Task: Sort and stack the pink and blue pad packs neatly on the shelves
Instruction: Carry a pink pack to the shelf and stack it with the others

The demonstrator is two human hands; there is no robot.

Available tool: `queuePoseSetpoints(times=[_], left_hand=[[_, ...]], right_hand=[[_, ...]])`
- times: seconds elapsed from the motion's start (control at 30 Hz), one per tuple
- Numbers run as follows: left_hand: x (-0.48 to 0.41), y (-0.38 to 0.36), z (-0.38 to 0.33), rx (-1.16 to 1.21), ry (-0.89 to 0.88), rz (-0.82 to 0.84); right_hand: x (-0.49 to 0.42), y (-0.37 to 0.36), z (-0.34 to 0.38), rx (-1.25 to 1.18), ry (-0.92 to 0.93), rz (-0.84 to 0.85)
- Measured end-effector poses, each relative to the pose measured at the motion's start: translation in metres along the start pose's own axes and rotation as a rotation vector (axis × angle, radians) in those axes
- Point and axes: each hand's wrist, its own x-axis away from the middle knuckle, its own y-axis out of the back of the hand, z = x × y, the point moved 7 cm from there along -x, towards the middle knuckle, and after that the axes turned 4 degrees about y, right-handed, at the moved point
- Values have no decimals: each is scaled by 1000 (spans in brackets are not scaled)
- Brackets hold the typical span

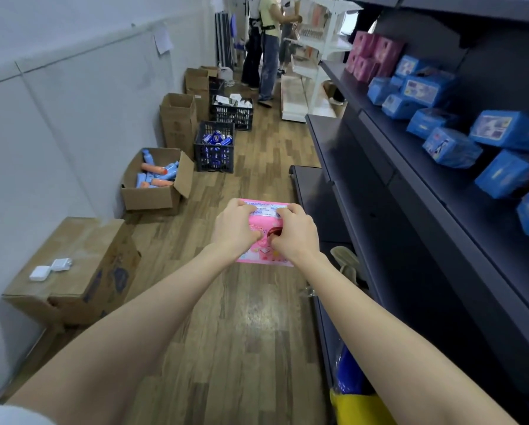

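- One pink pad pack is held out in front of the body, over the aisle floor, well apart from the shelf; it is not yet placed.
- The pack is gripped from both sides; the left hand is curled round its left part and the right hand round its right part; fingers are hooked over the far edge and thumbs are pressed into the printed face.
- A small block of pink packs is stacked at the far end of the shelf, apparently two layers high; this portion is judged largely done.
- The blue packs are spread along the nearer run of the same shelf; several are tilted or overlapped, with gaps between; no tidy stack is formed.
- Remaining work, as judged: the held pack is to be added to the pink block; the blue packs are to be squared and stacked.
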Motion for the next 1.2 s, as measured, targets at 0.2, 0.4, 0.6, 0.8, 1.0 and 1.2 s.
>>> queuePoseSetpoints(times=[0.2,0.4,0.6,0.8,1.0,1.2], left_hand=[[-15,17,2,0,-24,-23],[-31,29,3,13,-59,-55],[-44,30,8,21,-67,-60],[-67,20,3,4,-70,-41],[-105,2,-10,18,-56,-22],[-163,-11,-33,19,-34,-42]], right_hand=[[-15,9,11,-2,-5,-47],[-30,16,20,8,-8,-95],[-43,12,22,-7,-10,-109],[-62,11,10,4,-32,-97],[-97,10,-14,12,-37,-77],[-156,21,-44,12,2,-76]])
